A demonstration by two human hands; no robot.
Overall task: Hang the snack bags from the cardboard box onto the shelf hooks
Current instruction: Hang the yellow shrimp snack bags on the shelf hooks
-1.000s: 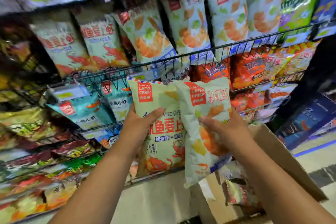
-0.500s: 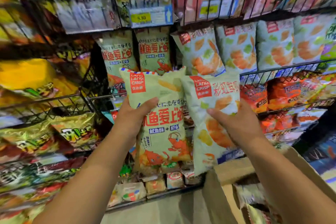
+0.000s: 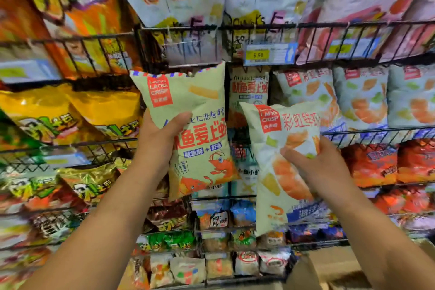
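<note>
1. Our left hand [image 3: 162, 134] grips the green snack bag [image 3: 200, 129] by its left edge. The thumb is curled over the front and the fingers are hidden behind.
2. The green bag is upright, slightly tilted, just left of centre. Its top edge is up by the wire shelf rail [image 3: 259, 27] at 12 o'clock, but we cannot tell if it is on a hook.
3. Our right hand [image 3: 315, 167] grips the pale snack bag [image 3: 277, 172] by its right side, thumb pressed across the front.
4. The pale bag sits lower, at 4 o'clock from the green one, and they do not touch.
5. A matching hung green bag [image 3: 249, 92] shows in the gap between them. A row of hung pale bags [image 3: 360, 99] is at 3 o'clock.
6. A price tag [image 3: 268, 54] reading 5.50 is on the rail, at 1 o'clock from centre.
7. The cardboard box [image 3: 329, 268] is at 5 o'clock, under our right forearm. We cannot see its contents.
</note>
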